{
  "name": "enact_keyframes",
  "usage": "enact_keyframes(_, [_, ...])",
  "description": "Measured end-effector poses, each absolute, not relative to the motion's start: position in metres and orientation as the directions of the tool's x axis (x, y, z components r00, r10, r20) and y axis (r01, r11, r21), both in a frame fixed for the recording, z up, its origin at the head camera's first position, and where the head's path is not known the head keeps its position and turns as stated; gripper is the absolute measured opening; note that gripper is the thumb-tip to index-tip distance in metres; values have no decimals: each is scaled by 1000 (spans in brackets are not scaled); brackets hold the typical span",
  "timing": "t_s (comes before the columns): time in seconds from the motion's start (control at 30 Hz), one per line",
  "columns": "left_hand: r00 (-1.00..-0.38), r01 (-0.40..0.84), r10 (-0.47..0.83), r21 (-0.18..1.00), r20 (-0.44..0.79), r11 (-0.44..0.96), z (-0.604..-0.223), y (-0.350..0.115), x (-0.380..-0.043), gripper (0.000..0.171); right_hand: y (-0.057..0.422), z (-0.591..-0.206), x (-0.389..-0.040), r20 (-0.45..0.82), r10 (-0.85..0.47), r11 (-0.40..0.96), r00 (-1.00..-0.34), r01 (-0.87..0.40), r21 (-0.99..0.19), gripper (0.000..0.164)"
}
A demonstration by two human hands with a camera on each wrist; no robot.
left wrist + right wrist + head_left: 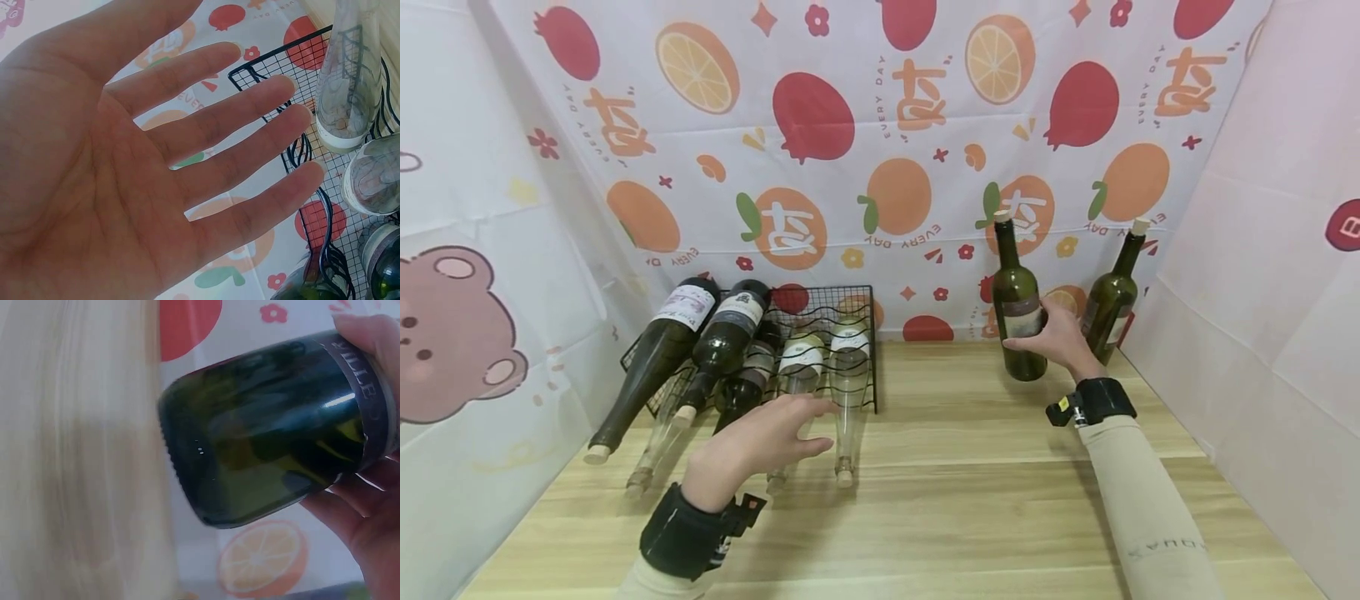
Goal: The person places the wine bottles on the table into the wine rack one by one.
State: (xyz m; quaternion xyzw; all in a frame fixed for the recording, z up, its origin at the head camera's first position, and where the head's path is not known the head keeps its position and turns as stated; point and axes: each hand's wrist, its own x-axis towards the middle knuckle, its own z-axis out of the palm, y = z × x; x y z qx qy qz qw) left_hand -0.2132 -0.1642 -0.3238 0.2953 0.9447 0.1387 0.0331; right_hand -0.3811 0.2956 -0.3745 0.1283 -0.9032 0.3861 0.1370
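Note:
On the right, a corked green wine bottle (1017, 312) stands nearly upright, and my right hand (1060, 337) grips it round the label. Its base (187, 456) is in plain sight in the right wrist view; whether it touches the table I cannot tell. My left hand (767, 446) hovers in front of a black wire wine rack (874, 367), palm (94, 181) bare and fingers spread. Several corked bottles lie in the rack with their necks toward me, among them a dark bottle (658, 354), another dark bottle (727, 333) and a clear bottle (850, 383).
A second green bottle (1108, 304) stands at the back right, just beyond my right wrist. Fruit-printed cloth (925, 208) hangs behind the wooden table (955, 492), with pale cloth walls on both sides.

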Motion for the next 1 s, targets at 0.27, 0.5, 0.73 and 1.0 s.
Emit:
enact_keyframes(0.27, [-829, 541, 558, 275, 19, 795, -323, -165, -212, 44, 279, -369, -365, 352, -199, 731, -915, -378, -568, 88])
enact_keyframes(0.5, [-819, 558, 573, 276, 28, 783, -321, -163, -210, 45, 269, -365, -352, 387, -258, 818, -885, -413, -401, 82])
enact_keyframes(0.73, [-815, 561, 578, 285, 26, 778, -321, -163, -211, 46, 256, -361, -338, 411, -346, 843, -843, -472, -257, 98])
enact_keyframes(1.0, [-814, 564, 580, 283, 31, 776, -322, -163, -212, 46, 244, -356, -322, 392, -405, 859, -826, -491, -148, 95])
